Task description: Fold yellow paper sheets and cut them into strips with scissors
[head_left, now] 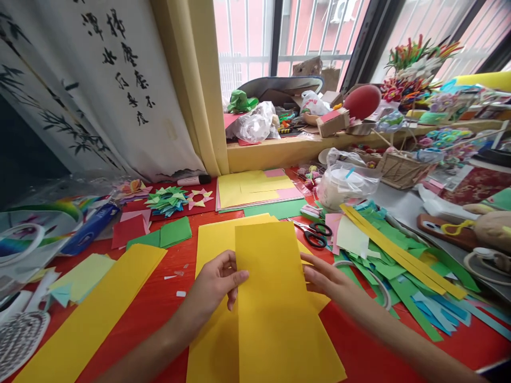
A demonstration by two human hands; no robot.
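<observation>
A folded-looking yellow paper sheet [269,298] stands raised before me, hiding part of what lies behind it. My left hand [219,276] pinches its left edge, thumb on the front face and fingers curled at the back. At the right edge is my right hand [325,276], fingers stretched out and apart; whether the fingertips touch the sheet I cannot tell. Beneath lies more yellow paper [211,319] on the red tabletop [159,303]. Just beyond the right hand rest black-handled scissors [315,234].
Long yellow strips [96,314] lie at left, near green squares [175,232] and folded paper stars [167,201]. A paper stack [255,189] sits at the back. On the right are a tape roll [383,287], green scraps [403,266] and a phone [443,229].
</observation>
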